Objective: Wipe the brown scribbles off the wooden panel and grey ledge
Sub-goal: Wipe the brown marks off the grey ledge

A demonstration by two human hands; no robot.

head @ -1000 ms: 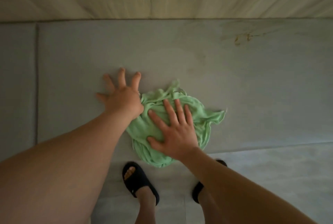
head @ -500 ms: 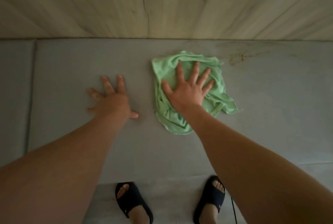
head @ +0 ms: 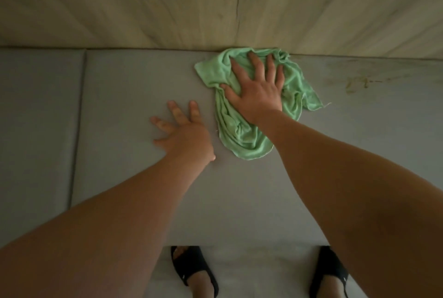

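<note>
Hands are laid flat, fingers spread: the left hand (head: 184, 134) braced on the grey ledge (head: 119, 105), the right hand (head: 256, 91) pressed onto a green cloth (head: 239, 134) against the wooden panel (head: 167, 5). Soft and limp, the cloth is best bunched under the palm. Brown scribbles (head: 356, 83), seemingly faint, are seen well to its right.

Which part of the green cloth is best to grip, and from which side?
Grip the bunched folds at the near end of the green cloth, coming from above on the near side. It lies low on the grey ledge, so only these raised folds give fingers something to pinch; the right hand presses flat on its far part.
</note>
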